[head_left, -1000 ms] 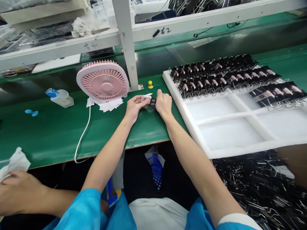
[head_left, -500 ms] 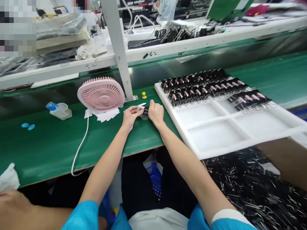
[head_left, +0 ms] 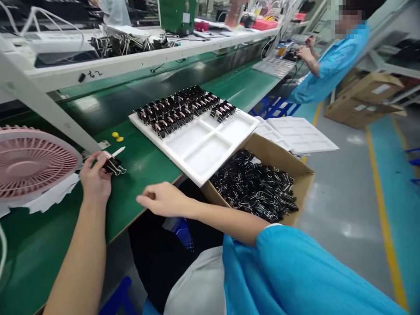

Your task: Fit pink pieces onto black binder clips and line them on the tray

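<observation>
My left hand (head_left: 95,177) is closed around a black binder clip (head_left: 113,165) at the left of the workbench (head_left: 131,188). The clip's silver wire arms stick out to the right; whatever it clamps is mostly behind my fingers. Just beyond lies a white pen-like stick (head_left: 118,151). Over the bench's front edge, my right hand (head_left: 162,199) is loosely curled with no object visible in it. To its right stands a cardboard box (head_left: 303,183) full of loose binder clips (head_left: 256,188). A white foam tray (head_left: 183,164) holds rows of clipped small pinkish parts (head_left: 177,113).
A pink fan (head_left: 29,166) stands on paper at the left, near a slanted white post (head_left: 49,109). Small yellow knobs (head_left: 117,136) sit behind my left hand. More white trays (head_left: 302,133) lie beyond the box. A co-worker in blue (head_left: 341,61) is at the far right.
My view has swung right. My right hand has let go of the clip and drawn back toward the box side; my left hand still holds the clip.
</observation>
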`<state>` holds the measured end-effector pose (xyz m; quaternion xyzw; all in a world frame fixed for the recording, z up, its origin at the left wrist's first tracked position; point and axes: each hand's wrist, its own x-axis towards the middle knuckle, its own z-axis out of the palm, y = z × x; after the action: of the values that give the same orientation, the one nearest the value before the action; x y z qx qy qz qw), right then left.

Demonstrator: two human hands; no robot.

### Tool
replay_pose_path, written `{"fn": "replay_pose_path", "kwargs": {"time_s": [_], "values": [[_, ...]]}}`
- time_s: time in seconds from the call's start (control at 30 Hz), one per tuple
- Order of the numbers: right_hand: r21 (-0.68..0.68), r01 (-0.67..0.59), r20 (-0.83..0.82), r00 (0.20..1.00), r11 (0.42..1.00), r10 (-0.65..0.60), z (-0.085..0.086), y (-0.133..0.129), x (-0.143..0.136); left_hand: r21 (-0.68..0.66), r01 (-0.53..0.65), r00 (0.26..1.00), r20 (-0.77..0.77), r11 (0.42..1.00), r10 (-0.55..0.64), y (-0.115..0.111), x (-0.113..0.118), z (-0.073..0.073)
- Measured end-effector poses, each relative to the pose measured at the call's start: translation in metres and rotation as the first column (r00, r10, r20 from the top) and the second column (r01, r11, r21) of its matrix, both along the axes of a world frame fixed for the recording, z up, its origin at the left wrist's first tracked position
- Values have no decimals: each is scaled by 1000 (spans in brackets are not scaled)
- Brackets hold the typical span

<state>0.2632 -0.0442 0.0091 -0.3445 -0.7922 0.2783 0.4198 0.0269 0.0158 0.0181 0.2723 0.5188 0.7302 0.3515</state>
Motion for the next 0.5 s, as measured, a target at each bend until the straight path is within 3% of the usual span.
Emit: {"fn": "replay_pose_path", "kwargs": {"time_s": [0.1,0.17,0.23,0.3,0.33,0.4,0.5], "values": [[240,20,59,998,971,-35,8,-33,96,-40,11,999,-46,999,-13,-1,1,2],[355,146,36,985,923,-170,6,-22,160,-66,11,996,-85,998,-17,-1,3,1],[257,393,56,906,883,-420,-11,11,215,-82,2,993,-118,997,-12,0,6,-1],[15,637,243,745,771,-621,-42,51,257,-89,7,987,-160,996,-21,0,9,-5],[-101,706,408,672,701,-618,-60,70,273,-89,10,982,-189,996,-27,0,11,-6],[-258,767,686,573,587,-448,-97,101,292,-91,24,965,-256,996,-47,-1,14,-8],[-349,783,806,531,514,-261,-144,128,296,-102,47,940,-332,994,-79,-3,17,-10]]}}
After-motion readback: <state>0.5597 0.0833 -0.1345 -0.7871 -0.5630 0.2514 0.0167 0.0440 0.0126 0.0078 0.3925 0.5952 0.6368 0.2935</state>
